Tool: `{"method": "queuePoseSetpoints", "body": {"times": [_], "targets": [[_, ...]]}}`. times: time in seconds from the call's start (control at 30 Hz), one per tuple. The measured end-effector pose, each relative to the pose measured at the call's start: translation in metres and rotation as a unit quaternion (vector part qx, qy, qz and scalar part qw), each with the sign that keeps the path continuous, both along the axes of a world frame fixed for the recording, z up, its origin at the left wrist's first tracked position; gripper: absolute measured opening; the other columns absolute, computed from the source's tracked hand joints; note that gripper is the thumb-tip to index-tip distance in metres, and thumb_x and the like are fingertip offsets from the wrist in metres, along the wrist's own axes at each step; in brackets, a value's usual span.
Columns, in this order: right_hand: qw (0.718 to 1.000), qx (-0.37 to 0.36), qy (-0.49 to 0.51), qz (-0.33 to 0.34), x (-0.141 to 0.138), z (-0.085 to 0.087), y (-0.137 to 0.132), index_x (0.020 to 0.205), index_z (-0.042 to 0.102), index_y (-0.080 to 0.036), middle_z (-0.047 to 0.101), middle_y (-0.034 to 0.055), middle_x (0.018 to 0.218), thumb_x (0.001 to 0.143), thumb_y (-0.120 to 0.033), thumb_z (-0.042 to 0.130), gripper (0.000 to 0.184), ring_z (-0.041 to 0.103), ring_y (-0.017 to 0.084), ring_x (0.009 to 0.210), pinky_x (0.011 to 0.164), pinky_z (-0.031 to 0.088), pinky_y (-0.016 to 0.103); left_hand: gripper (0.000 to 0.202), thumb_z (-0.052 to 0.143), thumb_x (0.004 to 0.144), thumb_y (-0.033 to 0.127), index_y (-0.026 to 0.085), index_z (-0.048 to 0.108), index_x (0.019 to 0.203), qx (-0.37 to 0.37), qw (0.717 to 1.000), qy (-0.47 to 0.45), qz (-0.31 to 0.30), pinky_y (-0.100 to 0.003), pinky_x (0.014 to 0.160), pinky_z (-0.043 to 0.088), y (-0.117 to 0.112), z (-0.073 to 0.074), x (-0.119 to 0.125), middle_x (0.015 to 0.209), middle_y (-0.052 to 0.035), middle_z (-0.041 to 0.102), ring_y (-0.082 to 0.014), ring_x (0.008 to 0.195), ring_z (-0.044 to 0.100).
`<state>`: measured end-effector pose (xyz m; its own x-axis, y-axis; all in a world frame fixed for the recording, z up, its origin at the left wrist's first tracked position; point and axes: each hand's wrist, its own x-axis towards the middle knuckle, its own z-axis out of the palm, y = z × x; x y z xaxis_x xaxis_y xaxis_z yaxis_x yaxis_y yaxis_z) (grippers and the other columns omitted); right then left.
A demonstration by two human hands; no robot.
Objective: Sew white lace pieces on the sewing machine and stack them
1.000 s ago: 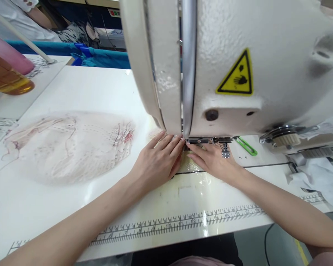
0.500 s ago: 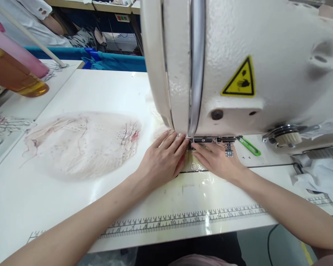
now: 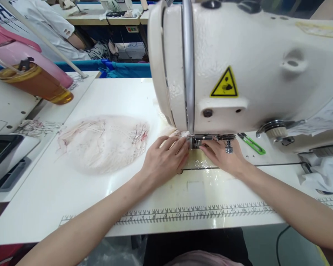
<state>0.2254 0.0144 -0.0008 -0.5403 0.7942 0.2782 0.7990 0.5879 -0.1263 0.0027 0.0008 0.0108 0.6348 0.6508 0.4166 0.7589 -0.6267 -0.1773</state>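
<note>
A large cream sewing machine (image 3: 255, 70) fills the upper right, with a yellow warning sticker on its head. Below it my left hand (image 3: 163, 160) lies flat on the table, fingers stretched toward the presser foot (image 3: 199, 139). My right hand (image 3: 224, 157) rests flat on the other side of the foot, fingers extended. Both press on a thin, sheer piece of fabric (image 3: 195, 160) lying over the needle plate; it is hard to make out. The needle itself is hidden behind the machine head.
A pile of pale lace fabric (image 3: 105, 142) lies to the left on the white table (image 3: 72, 199). An amber bottle (image 3: 36, 81) and pink container (image 3: 22, 51) stand far left. A printed ruler (image 3: 199, 213) runs along the front edge. A green tool (image 3: 252, 144) lies behind. Another person sits beyond.
The view has pulled back and tilted up, showing more of the machine top and the left side. Both hands stay flat at the presser foot, barely shifted.
</note>
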Motion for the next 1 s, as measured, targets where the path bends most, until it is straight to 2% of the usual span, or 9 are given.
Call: {"method": "queuePoseSetpoints", "body": {"times": [0.1, 0.2, 0.27, 0.37, 0.47, 0.6, 0.77, 0.9, 1.0], "targets": [[0.999, -0.009, 0.036, 0.005, 0.002, -0.004, 0.001, 0.114, 0.065, -0.027, 0.069, 0.0058, 0.085, 0.099, -0.028, 0.028, 0.041, 0.063, 0.021, 0.081, 0.061, 0.041, 0.033, 0.022, 0.047, 0.094, 0.022, 0.018, 0.068, 0.097, 0.007, 0.996, 0.031, 0.081, -0.032, 0.055, 0.046, -0.003, 0.017, -0.010, 0.085, -0.0048, 0.072, -0.0205, 0.073, 0.066], [0.998, 0.017, 0.061, 0.007, 0.001, -0.012, 0.003, 0.112, 0.067, -0.028, 0.068, 0.0060, 0.086, 0.098, -0.030, 0.031, 0.038, 0.061, 0.022, 0.086, 0.068, 0.043, 0.036, 0.025, 0.042, 0.096, 0.026, 0.020, 0.066, 0.096, -0.014, 0.982, 0.030, 0.185, -0.029, 0.041, 0.032, -0.012, 0.036, -0.030, 0.084, -0.0035, 0.071, -0.0177, 0.061, 0.063], [0.997, 0.041, 0.065, 0.000, -0.001, -0.019, 0.005, 0.108, 0.068, -0.028, 0.066, 0.0059, 0.082, 0.097, -0.033, 0.032, 0.038, 0.060, 0.023, 0.086, 0.071, 0.043, 0.037, 0.024, 0.042, 0.096, 0.028, 0.020, 0.065, 0.094, -0.026, 0.968, 0.034, 0.248, -0.028, 0.040, 0.028, -0.021, 0.043, -0.047, 0.088, -0.0041, 0.070, -0.0190, 0.064, 0.063], [0.995, 0.060, 0.076, 0.002, -0.003, -0.028, 0.008, 0.106, 0.068, -0.027, 0.063, 0.0055, 0.075, 0.096, -0.035, 0.035, 0.035, 0.059, 0.023, 0.085, 0.073, 0.042, 0.037, 0.019, 0.046, 0.092, 0.030, 0.019, 0.062, 0.091, -0.035, 0.948, 0.047, 0.314, -0.028, 0.042, 0.032, -0.034, 0.043, -0.070, 0.089, -0.0065, 0.068, -0.0241, 0.080, 0.064], [0.993, 0.064, 0.097, 0.017, -0.003, -0.030, 0.009, 0.105, 0.068, -0.025, 0.063, 0.0058, 0.073, 0.096, -0.034, 0.037, 0.033, 0.058, 0.023, 0.081, 0.072, 0.041, 0.036, 0.020, 0.045, 0.092, 0.028, 0.020, 0.062, 0.088, -0.034, 0.945, 0.031, 0.324, -0.028, 0.047, 0.038, -0.042, 0.033, -0.086, 0.094, -0.0065, 0.067, -0.0236, 0.090, 0.063], [0.991, 0.080, 0.099, 0.042, 0.001, -0.025, 0.007, 0.101, 0.067, -0.025, 0.065, 0.0048, 0.074, 0.096, -0.031, 0.038, 0.030, 0.055, 0.018, 0.071, 0.074, 0.039, 0.036, 0.023, 0.042, 0.094, 0.025, 0.020, 0.064, 0.088, -0.025, 0.948, -0.019, 0.316, -0.027, 0.053, 0.043, -0.044, 0.026, -0.096, 0.093, -0.0053, 0.069, -0.0203, 0.088, 0.063], [0.992, 0.085, 0.067, 0.066, 0.003, -0.018, 0.006, 0.101, 0.065, -0.025, 0.067, 0.0036, 0.076, 0.096, -0.029, 0.036, 0.030, 0.051, 0.015, 0.064, 0.074, 0.038, 0.034, 0.021, 0.045, 0.093, 0.026, 0.019, 0.065, 0.086, -0.019, 0.944, -0.014, 0.330, -0.027, 0.049, 0.040, -0.044, 0.026, -0.094, 0.092, -0.0047, 0.070, -0.0199, 0.086, 0.063], [0.993, 0.077, 0.060, 0.062, 0.003, -0.017, 0.006, 0.099, 0.066, -0.025, 0.066, 0.0037, 0.079, 0.096, -0.027, 0.036, 0.030, 0.051, 0.015, 0.066, 0.075, 0.036, 0.034, 0.021, 0.050, 0.091, 0.031, 0.018, 0.065, 0.083, 0.032, 0.947, 0.040, 0.316, -0.027, 0.044, 0.035, -0.045, 0.019, -0.088, 0.090, -0.0068, 0.069, -0.0220, 0.083, 0.063], [0.992, 0.068, 0.078, 0.067, 0.003, -0.017, 0.006, 0.100, 0.066, -0.025, 0.066, 0.0042, 0.081, 0.095, -0.027, 0.036, 0.030, 0.053, 0.016, 0.070, 0.075, 0.035, 0.034, 0.022, 0.048, 0.092, 0.026, 0.017, 0.065, 0.081, 0.061, 0.946, 0.049, 0.315, -0.028, 0.044, 0.034, -0.044, 0.015, -0.087, 0.085, -0.0063, 0.069, -0.0210, 0.078, 0.063]]}}
